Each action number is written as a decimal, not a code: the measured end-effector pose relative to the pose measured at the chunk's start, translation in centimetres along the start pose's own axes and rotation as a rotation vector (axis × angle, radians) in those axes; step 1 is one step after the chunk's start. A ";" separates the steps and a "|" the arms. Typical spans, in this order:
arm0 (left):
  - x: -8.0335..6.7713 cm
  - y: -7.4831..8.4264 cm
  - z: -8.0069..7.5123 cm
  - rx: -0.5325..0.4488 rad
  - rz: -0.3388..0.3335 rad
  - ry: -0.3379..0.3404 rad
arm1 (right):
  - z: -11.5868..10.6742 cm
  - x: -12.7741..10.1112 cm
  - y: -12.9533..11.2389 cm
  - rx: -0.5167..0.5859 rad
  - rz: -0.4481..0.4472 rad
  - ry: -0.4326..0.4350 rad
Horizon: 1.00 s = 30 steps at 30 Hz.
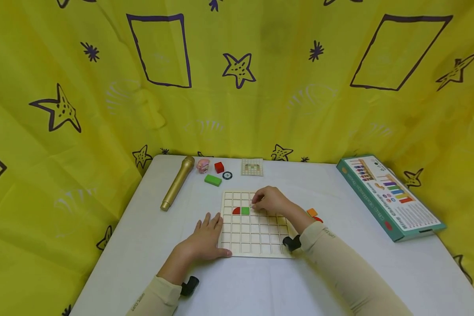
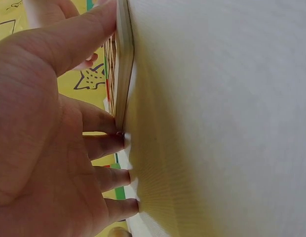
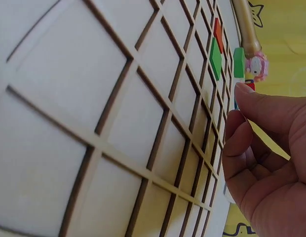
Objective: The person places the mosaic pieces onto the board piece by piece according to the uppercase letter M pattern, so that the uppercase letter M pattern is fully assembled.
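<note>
A pale wooden grid board [image 1: 235, 228] lies on the table, with a red quarter-round tile [image 1: 236, 211] and a green square tile [image 1: 245, 210] side by side in its cells. My left hand [image 1: 207, 237] rests along the board's left side, fingers spread and fairly straight, thumb at the near corner. Over the board, just right of the green tile, is my right hand [image 1: 271, 200]. Its thumb and index finger [image 3: 238, 140] are bent toward each other, with a gap visible in the right wrist view; I cannot tell whether a small piece sits hidden behind the fingers.
Beyond the board lie a gold microphone [image 1: 177, 183], a pink figure [image 1: 202, 165], a red cube [image 1: 219, 167], a green block [image 1: 213, 180], a round chip [image 1: 227, 175] and a pattern card [image 1: 252, 167]. An orange tile [image 1: 312, 212] and red piece [image 1: 317, 219] lie beside the right forearm. A game box [image 1: 391, 197] stands right.
</note>
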<state>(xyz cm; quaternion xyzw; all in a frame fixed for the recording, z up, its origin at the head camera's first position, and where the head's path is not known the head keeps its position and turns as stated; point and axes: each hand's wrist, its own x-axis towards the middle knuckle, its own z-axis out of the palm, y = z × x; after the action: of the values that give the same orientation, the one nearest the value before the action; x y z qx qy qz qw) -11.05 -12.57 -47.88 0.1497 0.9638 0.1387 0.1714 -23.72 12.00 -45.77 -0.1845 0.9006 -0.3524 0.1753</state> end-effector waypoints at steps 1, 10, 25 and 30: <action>0.0 0.0 0.0 -0.002 -0.001 0.001 | -0.2 -0.1 0.0 -0.009 0.000 0.003; -0.1 0.1 -0.1 0.006 -0.010 0.001 | -1.9 -0.7 1.2 -0.032 0.006 0.012; 0.0 0.1 -0.1 0.008 -0.007 0.004 | -4.2 -2.2 3.2 -0.049 0.052 0.057; 0.0 0.1 -0.1 0.016 -0.002 0.003 | -4.8 -2.7 4.0 -0.058 0.063 0.073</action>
<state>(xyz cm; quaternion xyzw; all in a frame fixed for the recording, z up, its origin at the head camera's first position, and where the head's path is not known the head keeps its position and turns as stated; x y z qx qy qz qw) -11.07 -12.47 -47.77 0.1500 0.9653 0.1312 0.1689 -24.33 18.65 -44.74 -0.1480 0.9216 -0.3268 0.1479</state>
